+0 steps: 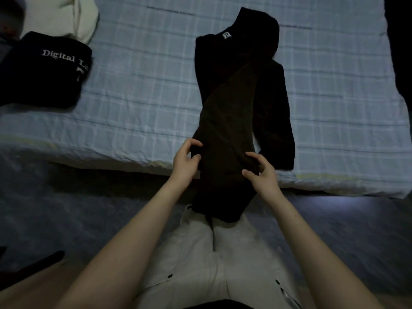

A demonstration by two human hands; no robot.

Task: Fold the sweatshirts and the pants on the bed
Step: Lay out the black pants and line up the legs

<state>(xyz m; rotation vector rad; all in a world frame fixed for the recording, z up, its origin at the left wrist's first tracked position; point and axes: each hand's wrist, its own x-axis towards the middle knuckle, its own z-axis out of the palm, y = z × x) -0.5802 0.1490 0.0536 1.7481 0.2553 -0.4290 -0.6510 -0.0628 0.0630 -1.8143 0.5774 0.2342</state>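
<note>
Head view: the black hoodie (236,97) lies lengthwise mid-frame on the bed (133,97), hood far, hem overhanging toward the person, with left hand (186,159) and right hand (262,175) each pinching a side edge, equally near.

A hooded sweatshirt (236,103) lies lengthwise mid-bed (138,108), hood at the far end, its near end hanging over the bed's near edge. At that edge, the left hand (185,161) grips its left side and the right hand (260,175) its right side. A folded sweatshirt (42,72) sits at far left, with another garment (66,16) behind it.
</note>
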